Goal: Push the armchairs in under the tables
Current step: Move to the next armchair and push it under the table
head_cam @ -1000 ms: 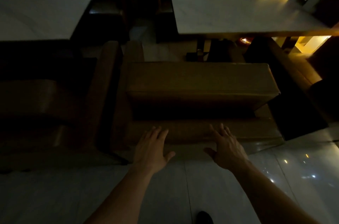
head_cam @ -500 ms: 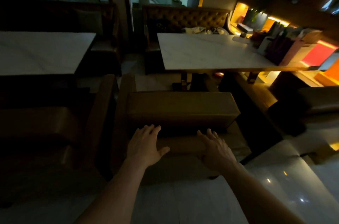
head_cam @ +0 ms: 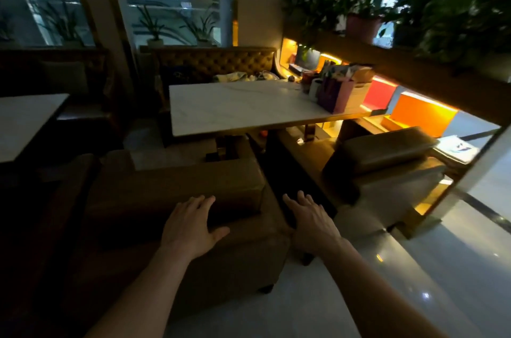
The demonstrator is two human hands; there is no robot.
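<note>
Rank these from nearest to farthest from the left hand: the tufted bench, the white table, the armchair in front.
1. armchair: directly under the left hand.
2. white table: beyond the armchair, centre.
3. tufted bench: behind the table, by the windows.

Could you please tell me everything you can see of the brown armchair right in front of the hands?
The brown armchair looks leather-like, with a thick padded cushion, a low back nearest the camera and a side arm at its left. It stands upright on the pale glossy floor, facing the white marble-look table, its front near the table's base, not yet clearly under the top. A small dark foot shows at its near right corner. The left hand lies flat on its back; the right hand is at its right edge, contact unclear.
</note>
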